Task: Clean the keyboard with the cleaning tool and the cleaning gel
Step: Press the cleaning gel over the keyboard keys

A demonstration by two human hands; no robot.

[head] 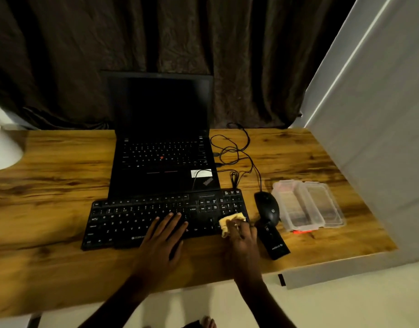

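So I've got the yellow cleaning gel (229, 223) squished onto the right end of the black keyboard (137, 221), near its numpad corner, with my right hand (241, 235) clenched around the soft, lumpy blob. My left hand (164, 235) lies flat with fingers spread loose on the middle keys. The keyboard sits near the front edge of the wood-grain desk (49, 185), its back edge against the open laptop (163, 147). Tight on the right: a glossy mouse (267, 208), a black slab-shaped tool (274, 242), then a clear plastic case (307, 204). The left side has plenty of bare wood.
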